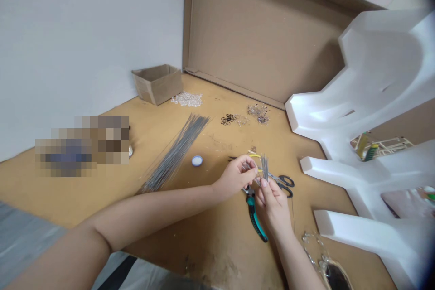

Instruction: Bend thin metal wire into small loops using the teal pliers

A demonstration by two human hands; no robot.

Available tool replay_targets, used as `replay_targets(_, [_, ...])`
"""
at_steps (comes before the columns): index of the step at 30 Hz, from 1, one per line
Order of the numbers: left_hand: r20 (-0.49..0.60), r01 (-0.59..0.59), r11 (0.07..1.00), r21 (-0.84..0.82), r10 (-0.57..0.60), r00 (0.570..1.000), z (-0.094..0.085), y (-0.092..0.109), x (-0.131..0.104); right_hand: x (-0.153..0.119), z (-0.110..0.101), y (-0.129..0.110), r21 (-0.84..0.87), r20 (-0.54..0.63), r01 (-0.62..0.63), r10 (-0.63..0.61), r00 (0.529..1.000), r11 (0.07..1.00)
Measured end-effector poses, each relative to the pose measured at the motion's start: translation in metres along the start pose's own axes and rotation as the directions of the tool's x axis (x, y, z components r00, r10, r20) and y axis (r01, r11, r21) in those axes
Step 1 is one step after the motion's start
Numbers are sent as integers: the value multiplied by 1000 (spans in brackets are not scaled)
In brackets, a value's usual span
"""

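In the head view my right hand (272, 199) holds a small upright bundle of thin grey wires (264, 167) between thumb and fingers. Beside it, my left hand (239, 174) has its thumb and fingers pinched close to the bundle, on what looks like thin wire. Under and beside the hands lie teal-handled pliers (255, 219) and black-handled scissors (286, 181). A yellow-handled tool (254, 155) is partly hidden behind the hands. A long bundle of grey wires (178, 154) lies to the left, near a small round white-and-blue item (197, 161).
A cardboard box (159, 84) stands at the back left beside a clear pile (186, 99). Black rings (228, 119) and small metal pieces (258, 111) lie further back. A cardboard panel (265, 36) and white foam shapes (377, 68) border the table (214, 231).
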State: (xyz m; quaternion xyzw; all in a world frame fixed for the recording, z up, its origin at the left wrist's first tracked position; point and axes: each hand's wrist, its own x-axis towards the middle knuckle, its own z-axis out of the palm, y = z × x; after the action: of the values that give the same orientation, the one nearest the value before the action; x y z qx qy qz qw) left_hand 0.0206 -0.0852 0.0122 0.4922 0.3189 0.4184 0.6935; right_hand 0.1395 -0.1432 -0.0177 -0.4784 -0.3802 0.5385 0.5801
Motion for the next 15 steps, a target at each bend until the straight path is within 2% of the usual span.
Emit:
replay_targets(4, [13, -15, 999, -34, 15, 1000, -1, 1, 1, -1, 0, 2, -23, -10, 5, -5, 1000, 1000])
replay_targets(10, [-45, -31, 999, -18, 30, 999, -2, 2, 3, -1, 0, 5, -48, -4, 11, -11, 1000, 999])
replay_targets(15, [-52, -40, 999, 10, 41, 998, -3, 2, 3, 0, -1, 6, -44, -4, 6, -6, 1000, 999])
